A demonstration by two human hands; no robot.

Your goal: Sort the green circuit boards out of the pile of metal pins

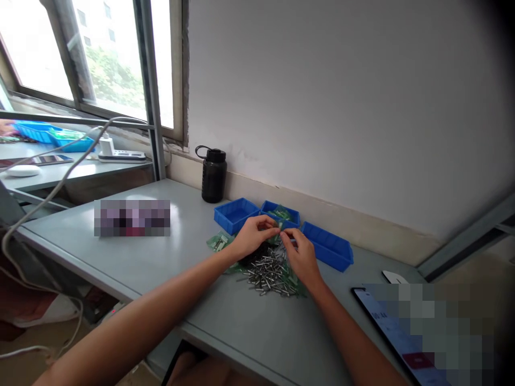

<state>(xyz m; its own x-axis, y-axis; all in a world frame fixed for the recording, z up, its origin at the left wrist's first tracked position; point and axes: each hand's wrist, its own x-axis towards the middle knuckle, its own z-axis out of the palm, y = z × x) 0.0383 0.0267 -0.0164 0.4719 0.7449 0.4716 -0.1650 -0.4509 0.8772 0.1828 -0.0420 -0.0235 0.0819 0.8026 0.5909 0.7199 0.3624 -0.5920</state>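
Both hands meet above a pile of small metal pins [269,274] on the grey table [181,214]. My left hand [254,236] has its thumb and fingers pinched at the edge of a small green plastic bag [280,227]. From the right, my right hand [298,252] pinches the same little bag, its fingertips almost touching those of the left. What the bag holds is too small to tell. Dark small parts lie under my left hand, and another green bag [220,242] with pieces inside rests left of the pile.
Behind the hands stand a blue bin [236,214], a second one [295,213] with green bags, and a long blue bin [328,247]. A black bottle [214,177] is near the wall. A tablet [386,321] lies at the right.
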